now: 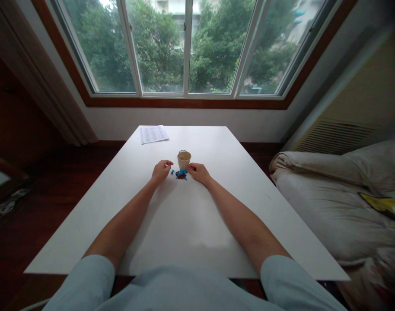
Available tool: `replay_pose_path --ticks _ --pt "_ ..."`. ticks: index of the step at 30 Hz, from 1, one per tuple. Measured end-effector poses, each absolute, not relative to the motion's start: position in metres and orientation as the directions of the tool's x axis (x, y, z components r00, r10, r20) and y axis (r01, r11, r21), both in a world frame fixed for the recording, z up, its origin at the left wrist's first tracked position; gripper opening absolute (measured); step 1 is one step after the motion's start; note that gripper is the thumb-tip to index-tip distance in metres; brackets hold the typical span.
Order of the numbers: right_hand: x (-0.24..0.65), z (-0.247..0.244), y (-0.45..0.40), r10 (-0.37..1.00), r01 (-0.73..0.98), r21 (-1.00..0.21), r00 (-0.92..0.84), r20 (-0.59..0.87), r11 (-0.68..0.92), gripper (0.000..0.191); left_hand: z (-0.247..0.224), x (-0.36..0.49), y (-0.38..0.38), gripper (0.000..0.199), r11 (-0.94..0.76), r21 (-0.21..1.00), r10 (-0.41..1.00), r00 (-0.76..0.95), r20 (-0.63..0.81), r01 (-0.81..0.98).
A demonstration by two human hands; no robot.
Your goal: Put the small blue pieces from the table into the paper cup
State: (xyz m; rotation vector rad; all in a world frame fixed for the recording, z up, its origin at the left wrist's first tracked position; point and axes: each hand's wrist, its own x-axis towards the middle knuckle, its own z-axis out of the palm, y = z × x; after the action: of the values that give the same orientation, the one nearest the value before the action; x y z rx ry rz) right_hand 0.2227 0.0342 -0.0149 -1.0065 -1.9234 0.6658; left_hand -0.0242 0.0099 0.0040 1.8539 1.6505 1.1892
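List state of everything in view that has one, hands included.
Cup: upright, mouth up, contents unclear
Blue and dark pieces: loose, heaped near the cup, a few apart
Left hand: fingers curled, grip unclear
Right hand: fingers bent by the cup, grip unclear
Papers: lying flat
Curtain: gathered aside
Window: looks shut

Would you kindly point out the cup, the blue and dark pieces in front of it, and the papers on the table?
Cup [184,163]: head view, front of its outer wall.
Blue and dark pieces [181,175]: head view, middle of the cluster.
Papers [154,134]: head view, middle of the upper face.
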Motion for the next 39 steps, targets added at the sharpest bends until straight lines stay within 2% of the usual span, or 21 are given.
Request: replay_pose_path --ticks 4,8,17,30,39 --pt "0.221 -0.012 0.032 0.786 0.442 -0.665 -0.477 0.394 0.602 0.018 -0.004 -0.029 0.010 0.024 -0.230 0.560 0.950 0.058 0.308 0.796" --pt "0.221 -0.007 0.030 0.771 0.527 -0.578 -0.538 0.341 0.623 0.020 -0.003 -0.029 0.006 0.028 -0.245 0.411 0.949 0.131 0.287 0.878" --pt "0.220 -0.007 0.030 0.748 0.583 -0.477 -0.581 0.322 0.658 0.017 0.004 -0.021 -0.004 0.021 -0.236 0.343 0.951 0.144 0.273 0.909" --pt "0.220 -0.008 0.031 0.750 0.573 -0.491 -0.565 0.344 0.657 0.008 0.003 -0.022 -0.006 0.020 -0.245 0.304 0.945 0.157 0.288 0.920" --pt "0.224 -0.018 0.037 0.851 0.470 -0.709 -0.293 0.437 0.526 0.011 0.005 -0.020 -0.009 0.017 -0.192 0.257 0.954 0.119 0.274 0.947"
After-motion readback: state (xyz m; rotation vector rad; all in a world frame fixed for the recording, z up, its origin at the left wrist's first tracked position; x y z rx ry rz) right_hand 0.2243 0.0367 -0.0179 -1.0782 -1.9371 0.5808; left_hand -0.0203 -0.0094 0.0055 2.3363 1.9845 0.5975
